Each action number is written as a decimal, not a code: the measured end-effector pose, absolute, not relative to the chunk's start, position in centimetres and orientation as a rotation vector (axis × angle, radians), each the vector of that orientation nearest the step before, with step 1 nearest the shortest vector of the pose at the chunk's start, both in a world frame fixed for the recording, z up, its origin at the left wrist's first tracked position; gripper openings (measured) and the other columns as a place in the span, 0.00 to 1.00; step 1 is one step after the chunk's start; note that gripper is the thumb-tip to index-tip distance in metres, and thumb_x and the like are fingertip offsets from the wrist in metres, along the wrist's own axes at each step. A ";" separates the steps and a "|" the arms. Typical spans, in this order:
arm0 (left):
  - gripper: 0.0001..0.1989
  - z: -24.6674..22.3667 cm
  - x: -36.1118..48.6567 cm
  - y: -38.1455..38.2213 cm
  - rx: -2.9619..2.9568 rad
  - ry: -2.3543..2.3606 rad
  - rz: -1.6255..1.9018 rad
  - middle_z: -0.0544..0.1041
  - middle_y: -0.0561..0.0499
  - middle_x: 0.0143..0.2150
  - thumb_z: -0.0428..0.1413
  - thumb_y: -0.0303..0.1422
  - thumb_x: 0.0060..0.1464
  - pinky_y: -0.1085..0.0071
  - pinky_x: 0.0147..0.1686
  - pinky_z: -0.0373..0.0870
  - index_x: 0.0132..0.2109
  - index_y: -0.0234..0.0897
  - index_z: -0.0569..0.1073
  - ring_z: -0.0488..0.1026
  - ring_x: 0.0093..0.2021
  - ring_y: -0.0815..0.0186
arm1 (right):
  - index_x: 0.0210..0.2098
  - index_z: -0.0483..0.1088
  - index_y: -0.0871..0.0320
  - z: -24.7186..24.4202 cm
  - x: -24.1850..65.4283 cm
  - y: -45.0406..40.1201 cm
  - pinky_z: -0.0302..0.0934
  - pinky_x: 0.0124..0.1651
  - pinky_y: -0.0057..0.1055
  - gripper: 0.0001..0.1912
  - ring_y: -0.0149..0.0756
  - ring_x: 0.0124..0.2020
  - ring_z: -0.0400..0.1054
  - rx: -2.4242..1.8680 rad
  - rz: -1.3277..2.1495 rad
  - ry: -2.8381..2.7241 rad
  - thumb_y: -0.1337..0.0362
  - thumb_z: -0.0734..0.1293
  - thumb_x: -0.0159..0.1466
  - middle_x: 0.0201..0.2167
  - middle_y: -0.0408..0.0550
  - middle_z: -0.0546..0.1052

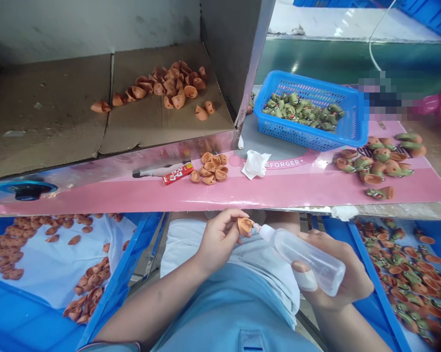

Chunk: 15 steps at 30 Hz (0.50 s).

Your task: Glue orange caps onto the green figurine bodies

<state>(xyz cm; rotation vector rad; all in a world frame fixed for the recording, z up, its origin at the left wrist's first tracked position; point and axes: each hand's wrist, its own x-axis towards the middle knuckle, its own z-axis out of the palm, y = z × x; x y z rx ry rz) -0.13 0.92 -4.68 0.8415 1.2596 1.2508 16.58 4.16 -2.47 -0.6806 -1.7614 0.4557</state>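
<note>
Pink surface (297,193) under an open-fronted box (52,93), with both my hands at work just off its near edge.
Blue trays of small orange pieces flank my lap, the left tray (26,305) lined with white cloth and the right tray (367,293) also holding green-and-orange ones; farther back I see a blue basket (311,139) of green pieces. My right hand (346,261) has its fingers wrapped around a translucent squeeze bottle (308,254), tilted with its nozzle (257,228) toward my left hand (220,237). There, thumb and fingers pinch an orange cup (244,225), its hollow showing, right at the nozzle; I cannot tell whether they touch.
</note>
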 end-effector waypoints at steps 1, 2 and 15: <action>0.06 -4.7 -0.1 0.9 0.842 1.261 1.248 0.73 0.50 0.31 0.49 0.27 0.52 0.79 0.21 0.66 0.38 0.35 0.68 0.71 0.28 0.70 | 0.46 0.66 0.64 -2.4 16.6 4.1 0.59 0.22 0.32 0.26 0.36 0.27 0.64 -0.675 0.461 -1.769 0.72 0.68 0.47 0.30 0.49 0.71; 0.06 -4.7 -0.1 0.9 0.843 1.262 1.246 0.73 0.50 0.31 0.49 0.27 0.52 0.79 0.21 0.66 0.38 0.35 0.68 0.71 0.28 0.70 | 0.46 0.66 0.64 -2.4 16.6 4.1 0.59 0.22 0.32 0.26 0.36 0.27 0.64 -0.674 0.467 -1.773 0.72 0.68 0.46 0.30 0.50 0.71; 0.06 -4.6 -0.2 1.1 0.808 1.269 1.251 0.75 0.49 0.32 0.49 0.25 0.51 0.79 0.21 0.66 0.37 0.34 0.68 0.71 0.27 0.70 | 0.43 0.66 0.65 -1.9 16.3 4.2 0.59 0.21 0.30 0.21 0.32 0.23 0.62 -0.666 0.529 -1.833 0.70 0.67 0.49 0.27 0.47 0.70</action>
